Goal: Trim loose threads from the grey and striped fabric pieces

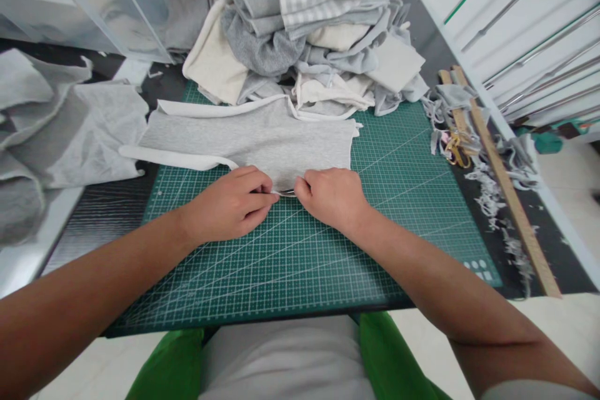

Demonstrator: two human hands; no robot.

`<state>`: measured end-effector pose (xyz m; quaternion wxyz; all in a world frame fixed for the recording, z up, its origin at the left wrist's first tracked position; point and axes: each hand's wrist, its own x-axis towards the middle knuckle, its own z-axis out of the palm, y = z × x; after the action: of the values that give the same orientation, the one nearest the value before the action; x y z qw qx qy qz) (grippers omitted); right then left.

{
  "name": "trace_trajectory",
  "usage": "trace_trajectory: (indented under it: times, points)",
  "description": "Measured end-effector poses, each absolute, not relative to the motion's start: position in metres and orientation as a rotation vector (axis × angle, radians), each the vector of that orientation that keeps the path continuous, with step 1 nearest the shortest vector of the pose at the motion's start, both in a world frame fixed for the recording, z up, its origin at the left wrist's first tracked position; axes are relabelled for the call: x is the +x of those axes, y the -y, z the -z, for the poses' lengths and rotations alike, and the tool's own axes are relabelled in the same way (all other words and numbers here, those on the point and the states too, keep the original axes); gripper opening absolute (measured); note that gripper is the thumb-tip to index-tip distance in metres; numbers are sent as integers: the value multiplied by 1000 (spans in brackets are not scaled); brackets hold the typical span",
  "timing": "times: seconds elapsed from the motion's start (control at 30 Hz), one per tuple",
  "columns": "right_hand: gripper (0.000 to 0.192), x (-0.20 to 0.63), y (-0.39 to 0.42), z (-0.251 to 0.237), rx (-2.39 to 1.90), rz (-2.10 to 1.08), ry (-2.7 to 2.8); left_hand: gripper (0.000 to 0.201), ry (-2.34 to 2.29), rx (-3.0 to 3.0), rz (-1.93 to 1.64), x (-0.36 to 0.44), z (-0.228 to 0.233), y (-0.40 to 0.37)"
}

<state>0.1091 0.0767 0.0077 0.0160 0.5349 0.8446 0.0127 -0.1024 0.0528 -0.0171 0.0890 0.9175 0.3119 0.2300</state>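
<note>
A light grey piece of knit fabric (262,134) with curled, paler edges lies across a green cutting mat (300,269). My left hand (234,203) is closed, pinching the fabric's near edge between thumb and fingers. Just to its right, my right hand (332,197) is closed at the same edge. From its fingers a thin dark metal tool tip (289,192) points toward the left hand; the rest of the tool is hidden in the fist, so its kind cannot be made out.
Behind the fabric rises a heap of grey, cream and striped cloth pieces (300,37). More grey cloth (89,131) lies at the left. On the right are wooden strips (510,200), gold-handled scissors (457,150) and scraps (487,194). Clear plastic bins (107,0) stand at back left.
</note>
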Motion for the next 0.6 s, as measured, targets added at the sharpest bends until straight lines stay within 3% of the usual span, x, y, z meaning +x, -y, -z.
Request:
trace_trajectory:
  times: [0.6]
  points:
    - [58, 110, -75, -12, 1606, -2, -2623, 18, -976, 2670, -691, -102, 18, -52]
